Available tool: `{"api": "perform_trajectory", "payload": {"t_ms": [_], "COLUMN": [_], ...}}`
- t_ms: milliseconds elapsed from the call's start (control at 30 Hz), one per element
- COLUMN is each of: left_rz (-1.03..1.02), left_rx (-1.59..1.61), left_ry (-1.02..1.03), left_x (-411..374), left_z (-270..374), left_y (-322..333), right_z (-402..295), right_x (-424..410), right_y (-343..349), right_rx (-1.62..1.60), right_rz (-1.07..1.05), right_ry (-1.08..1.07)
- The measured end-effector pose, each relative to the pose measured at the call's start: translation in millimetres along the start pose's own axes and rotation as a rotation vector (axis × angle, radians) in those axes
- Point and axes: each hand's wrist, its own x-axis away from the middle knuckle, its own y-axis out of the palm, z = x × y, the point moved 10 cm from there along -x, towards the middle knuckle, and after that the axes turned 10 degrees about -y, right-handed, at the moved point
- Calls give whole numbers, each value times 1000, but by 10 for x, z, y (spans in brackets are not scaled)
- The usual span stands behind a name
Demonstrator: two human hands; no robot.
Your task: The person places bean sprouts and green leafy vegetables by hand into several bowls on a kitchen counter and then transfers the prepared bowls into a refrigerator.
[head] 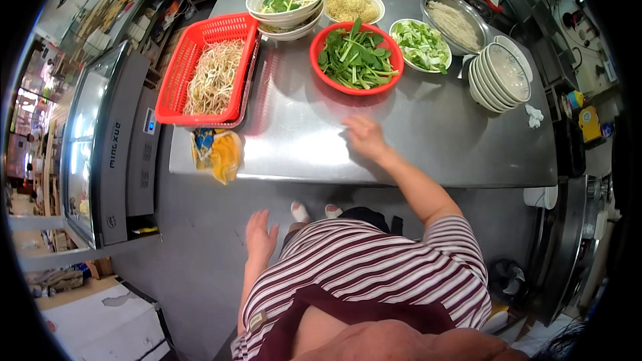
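My right hand (367,136) is over the stainless steel table (301,155), just in front of a red plastic colander (357,92) of leafy greens (357,57). Its fingers are loosely bent and slightly blurred, and I see nothing in them. Away from the table's front edge, my left hand (261,235) hangs over the floor with thumb and fingers apart, holding nothing. To the left, a red rectangular plastic basket (173,95) holds bean sprouts (214,77). A yellow and blue cloth (223,153) drapes over the front edge below that basket.
At the back stand stacked bowls with greens (283,22), a bowl of thin yellow noodles (352,5), a bowl of chopped lettuce (421,46) and a metal basin of pale noodles (456,25). Stacked bowls (494,80) and crumpled tissue (534,116) sit right. A glass-front refrigerator (108,150) stands left.
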Motion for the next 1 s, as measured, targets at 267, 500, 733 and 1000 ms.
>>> {"api": "perform_trajectory", "payload": {"t_ms": [267, 500, 733, 1000], "left_rz": [22, 218, 202, 285], "left_rx": [17, -42, -175, -32], "left_ry": [381, 453, 168, 156], "left_x": [-1631, -3094, -3867, -3757], "left_z": [858, 1565, 1412, 1313], "left_y": [35, 87, 333, 216], "right_z": [1181, 1690, 2522, 3217], "right_x": [148, 554, 629, 770], "right_y": [-2040, -3409, -3900, -3756], "right_rx": [596, 1208, 1176, 664], "right_rz": [128, 10, -167, -380], "right_ry": [429, 552, 879, 870]}}
